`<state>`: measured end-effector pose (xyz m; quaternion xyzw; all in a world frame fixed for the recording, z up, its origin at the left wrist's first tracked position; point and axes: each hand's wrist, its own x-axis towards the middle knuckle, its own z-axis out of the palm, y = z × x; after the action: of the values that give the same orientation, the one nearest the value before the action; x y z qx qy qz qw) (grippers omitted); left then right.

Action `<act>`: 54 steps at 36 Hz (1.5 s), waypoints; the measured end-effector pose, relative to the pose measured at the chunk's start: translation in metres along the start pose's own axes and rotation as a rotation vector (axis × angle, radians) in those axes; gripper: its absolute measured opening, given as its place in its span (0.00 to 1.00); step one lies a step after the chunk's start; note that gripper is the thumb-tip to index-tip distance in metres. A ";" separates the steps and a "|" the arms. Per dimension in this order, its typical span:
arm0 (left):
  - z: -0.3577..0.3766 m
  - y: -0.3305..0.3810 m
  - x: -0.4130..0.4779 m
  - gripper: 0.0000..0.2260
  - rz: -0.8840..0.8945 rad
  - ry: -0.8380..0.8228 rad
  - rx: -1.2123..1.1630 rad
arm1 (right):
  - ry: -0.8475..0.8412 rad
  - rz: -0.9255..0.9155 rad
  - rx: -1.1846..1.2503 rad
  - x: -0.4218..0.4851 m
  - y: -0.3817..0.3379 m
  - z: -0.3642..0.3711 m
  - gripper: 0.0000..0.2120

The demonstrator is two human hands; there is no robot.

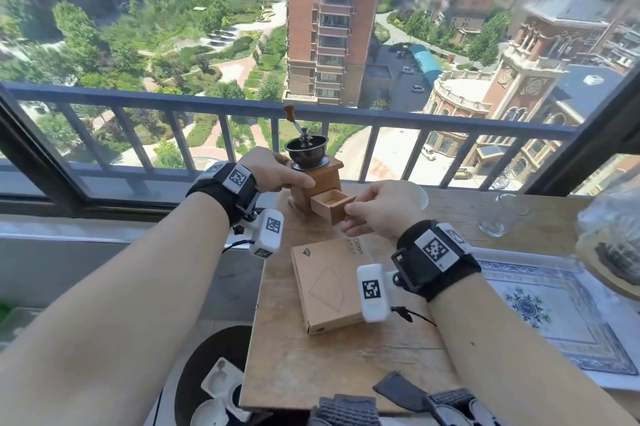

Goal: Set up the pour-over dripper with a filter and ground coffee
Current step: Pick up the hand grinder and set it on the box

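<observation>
A wooden hand coffee grinder (320, 179) with a dark metal bowl and crank stands at the far edge of the wooden table (346, 366). My left hand (277, 171) grips the grinder's body from the left. My right hand (381, 207) pinches the front of the grinder's small wooden drawer (330, 204), which is pulled partway out. A white dripper (417, 193) is mostly hidden behind my right hand. A flat cardboard box of paper filters (325, 290) lies on the table between my wrists.
A clear glass carafe (502, 214) stands to the right of the dripper. A patterned blue-and-white mat (550, 308) and a blurred glass vessel (613, 242) are at the right. Dark grey straps (398, 398) lie at the near edge. The window railing runs behind the table.
</observation>
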<state>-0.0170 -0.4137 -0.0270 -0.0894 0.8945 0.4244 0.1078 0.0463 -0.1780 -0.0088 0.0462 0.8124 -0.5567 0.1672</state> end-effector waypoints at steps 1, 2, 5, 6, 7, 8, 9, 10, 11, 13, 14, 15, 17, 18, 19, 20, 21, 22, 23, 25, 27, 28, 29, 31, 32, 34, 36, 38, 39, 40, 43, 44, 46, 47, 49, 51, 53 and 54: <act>0.000 -0.002 0.000 0.21 -0.002 0.002 0.002 | 0.000 -0.007 -0.010 0.000 -0.001 0.001 0.05; -0.001 -0.004 -0.001 0.21 -0.005 0.004 0.009 | 0.001 -0.012 -0.030 0.001 -0.001 0.003 0.04; -0.002 -0.011 0.000 0.23 -0.012 0.003 0.018 | 0.008 -0.015 -0.136 0.004 -0.004 0.008 0.04; -0.003 -0.012 0.000 0.23 -0.015 0.004 0.019 | 0.012 -0.014 -0.171 0.006 -0.005 0.010 0.05; -0.003 -0.013 -0.001 0.22 -0.017 0.006 0.021 | 0.015 -0.010 -0.195 0.008 -0.006 0.010 0.05; -0.004 -0.014 -0.001 0.22 -0.018 0.010 0.026 | 0.021 -0.004 -0.201 0.009 -0.006 0.011 0.05; -0.004 -0.014 -0.002 0.22 -0.020 0.015 0.033 | 0.026 0.003 -0.192 0.010 -0.006 0.012 0.04; -0.004 -0.014 -0.002 0.23 -0.023 0.020 0.041 | 0.029 0.009 -0.179 0.011 -0.006 0.013 0.05; -0.005 -0.013 -0.003 0.23 -0.027 0.025 0.048 | 0.033 0.012 -0.172 0.011 -0.006 0.014 0.05; -0.006 -0.012 -0.004 0.23 -0.031 0.029 0.061 | 0.043 0.015 -0.173 0.012 -0.005 0.016 0.06; -0.007 -0.011 -0.004 0.24 -0.030 0.028 0.067 | 0.047 0.017 -0.173 0.012 -0.005 0.016 0.06; -0.008 -0.011 -0.004 0.24 -0.030 0.026 0.065 | 0.049 0.020 -0.167 0.013 -0.005 0.016 0.06; -0.008 -0.010 -0.004 0.24 -0.024 0.025 0.054 | 0.057 0.031 -0.139 0.015 -0.006 0.015 0.05; -0.007 -0.010 -0.004 0.25 -0.023 0.027 0.056 | 0.064 0.038 -0.125 0.014 -0.005 0.014 0.05; -0.007 -0.011 -0.005 0.25 -0.024 0.029 0.060 | 0.072 0.039 -0.118 0.014 -0.003 0.015 0.04; -0.005 -0.012 -0.005 0.26 -0.027 0.029 0.059 | 0.080 0.037 -0.116 0.013 -0.001 0.016 0.05; -0.004 -0.014 -0.007 0.27 -0.034 0.030 0.053 | 0.087 0.034 -0.120 0.012 0.002 0.018 0.05; -0.003 -0.015 -0.007 0.30 -0.040 0.033 0.045 | 0.097 0.027 -0.124 0.012 0.004 0.019 0.05; -0.002 -0.017 -0.009 0.31 -0.048 0.037 0.040 | 0.104 0.022 -0.129 0.011 0.006 0.022 0.05; -0.003 -0.020 -0.010 0.32 -0.060 0.046 0.043 | 0.108 0.016 -0.137 0.011 0.007 0.025 0.05; -0.003 -0.020 -0.012 0.32 -0.067 0.045 0.049 | 0.112 0.007 -0.146 0.011 0.008 0.025 0.04; -0.002 -0.020 -0.013 0.31 -0.069 0.041 0.050 | 0.115 0.001 -0.154 0.010 0.009 0.025 0.03; -0.001 -0.019 -0.014 0.30 -0.069 0.038 0.049 | 0.118 -0.004 -0.161 0.009 0.009 0.025 0.03; 0.003 -0.021 -0.017 0.27 -0.075 0.027 0.045 | 0.118 0.000 -0.162 0.005 0.012 0.029 0.04; 0.006 -0.023 -0.018 0.27 -0.083 0.020 0.042 | 0.113 0.007 -0.161 0.003 0.014 0.031 0.05; 0.013 -0.028 -0.020 0.29 -0.103 0.000 0.030 | 0.088 0.019 -0.159 -0.002 0.022 0.036 0.06; 0.025 -0.034 -0.024 0.33 -0.122 -0.025 0.028 | 0.068 0.046 -0.136 -0.009 0.033 0.039 0.05; 0.040 -0.041 -0.029 0.33 -0.140 -0.067 0.034 | 0.051 0.090 -0.125 -0.015 0.048 0.041 0.05; 0.046 -0.043 -0.030 0.33 -0.146 -0.083 0.034 | 0.041 0.109 -0.115 -0.017 0.054 0.042 0.04; 0.052 -0.046 -0.033 0.35 -0.153 -0.099 0.030 | 0.029 0.134 -0.106 -0.019 0.060 0.042 0.04; 0.061 -0.050 -0.037 0.37 -0.158 -0.121 0.031 | -0.019 0.197 -0.125 -0.018 0.068 0.042 0.03; 0.063 -0.051 -0.038 0.37 -0.159 -0.132 0.033 | -0.031 0.214 -0.146 -0.017 0.070 0.042 0.03; 0.069 -0.052 -0.042 0.35 -0.159 -0.153 0.038 | -0.033 0.233 -0.178 -0.016 0.076 0.041 0.03; 0.073 -0.053 -0.044 0.34 -0.158 -0.160 0.044 | -0.032 0.238 -0.184 -0.016 0.080 0.041 0.04; 0.079 -0.052 -0.048 0.32 -0.158 -0.173 0.052 | -0.042 0.257 -0.192 -0.018 0.085 0.040 0.04; 0.083 -0.050 -0.050 0.33 -0.159 -0.182 0.049 | -0.052 0.278 -0.187 -0.019 0.089 0.039 0.06; 0.086 -0.047 -0.052 0.31 -0.157 -0.181 0.054 | -0.045 0.279 -0.173 -0.020 0.092 0.037 0.09; 0.089 -0.044 -0.054 0.29 -0.152 -0.183 0.057 | -0.041 0.280 -0.163 -0.021 0.092 0.035 0.11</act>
<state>0.0563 -0.3686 -0.0997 -0.1150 0.8833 0.3957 0.2234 0.0975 -0.1731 -0.0950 0.1336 0.8368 -0.4612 0.2630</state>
